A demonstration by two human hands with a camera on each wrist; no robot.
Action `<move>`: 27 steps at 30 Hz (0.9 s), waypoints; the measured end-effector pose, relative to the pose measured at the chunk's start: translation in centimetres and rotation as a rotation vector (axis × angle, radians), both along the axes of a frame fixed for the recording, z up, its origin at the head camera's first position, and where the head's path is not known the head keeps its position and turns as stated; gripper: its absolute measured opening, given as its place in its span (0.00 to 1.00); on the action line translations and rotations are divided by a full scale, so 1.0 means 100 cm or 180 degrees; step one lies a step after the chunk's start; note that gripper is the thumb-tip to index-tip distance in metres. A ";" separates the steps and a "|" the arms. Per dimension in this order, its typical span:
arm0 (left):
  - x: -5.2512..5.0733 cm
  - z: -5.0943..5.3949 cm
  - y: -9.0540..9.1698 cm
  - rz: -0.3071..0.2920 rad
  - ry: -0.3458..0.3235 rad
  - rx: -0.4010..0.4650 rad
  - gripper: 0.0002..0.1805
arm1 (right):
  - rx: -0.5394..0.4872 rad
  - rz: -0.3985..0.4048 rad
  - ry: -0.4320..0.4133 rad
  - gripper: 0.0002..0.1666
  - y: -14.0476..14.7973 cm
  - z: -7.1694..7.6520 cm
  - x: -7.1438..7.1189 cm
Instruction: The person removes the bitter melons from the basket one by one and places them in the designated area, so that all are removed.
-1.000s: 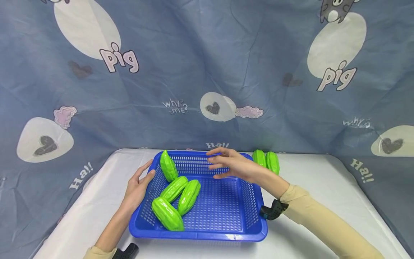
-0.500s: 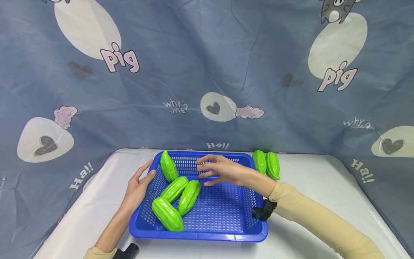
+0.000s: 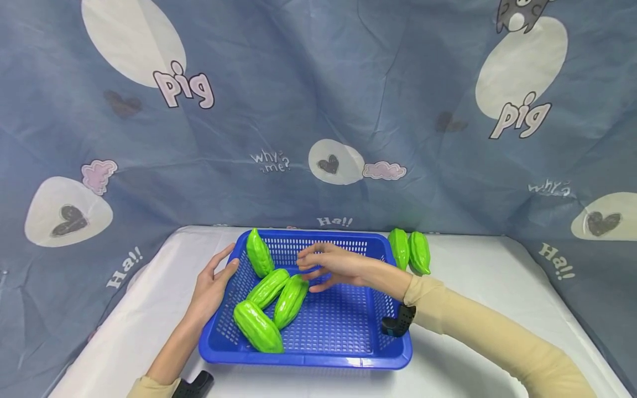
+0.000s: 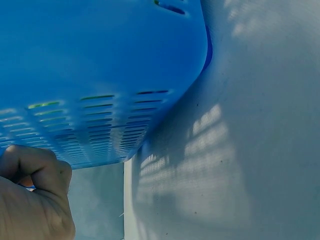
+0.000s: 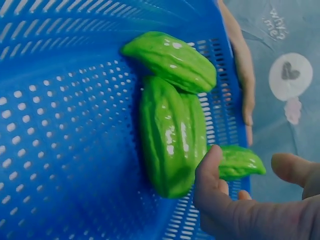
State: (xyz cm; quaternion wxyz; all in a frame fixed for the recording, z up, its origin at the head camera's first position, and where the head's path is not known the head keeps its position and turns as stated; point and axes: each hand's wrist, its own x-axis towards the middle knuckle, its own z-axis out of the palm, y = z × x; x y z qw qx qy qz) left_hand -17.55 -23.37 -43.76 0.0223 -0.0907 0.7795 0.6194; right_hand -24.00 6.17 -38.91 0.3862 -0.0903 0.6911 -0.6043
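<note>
A blue perforated plastic basket [image 3: 343, 360] holds several glossy green ridged bitter melons, gathered on its left side. One bitter melon [image 3: 260, 254] leans against the back left corner, and another [image 3: 257, 327] lies near the front. My left hand [image 3: 210, 288] holds the basket's left rim, with its curled digits also visible in the left wrist view. Over the basket's inside, my right hand [image 3: 335, 266] has its fingers loosely bent and its thumb apart. Its fingertips are at the upper end of the rightmost bitter melon [image 3: 291, 303]; whether they touch it I cannot tell.
Two more bitter melons [image 3: 419, 253] lie on the white table cover [image 3: 478, 287] behind the basket's right back corner. A blue patterned cloth [image 3: 428, 182] hangs behind the table. Each wrist wears a black device [image 3: 400, 321].
My right hand has moved left and slightly down, from the basket's back right toward the bitter melons. My left hand stays at the rim, and the basket and melons keep their places.
</note>
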 end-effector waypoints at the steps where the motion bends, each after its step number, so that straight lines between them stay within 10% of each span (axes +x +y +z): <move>1: 0.000 0.000 0.000 -0.0003 -0.0004 0.0000 0.34 | 0.0023 -0.0010 -0.0019 0.24 -0.001 -0.001 0.001; 27: -0.002 0.000 -0.002 0.0002 -0.0032 -0.0028 0.34 | 0.0896 0.0083 0.0310 0.35 -0.018 -0.024 0.013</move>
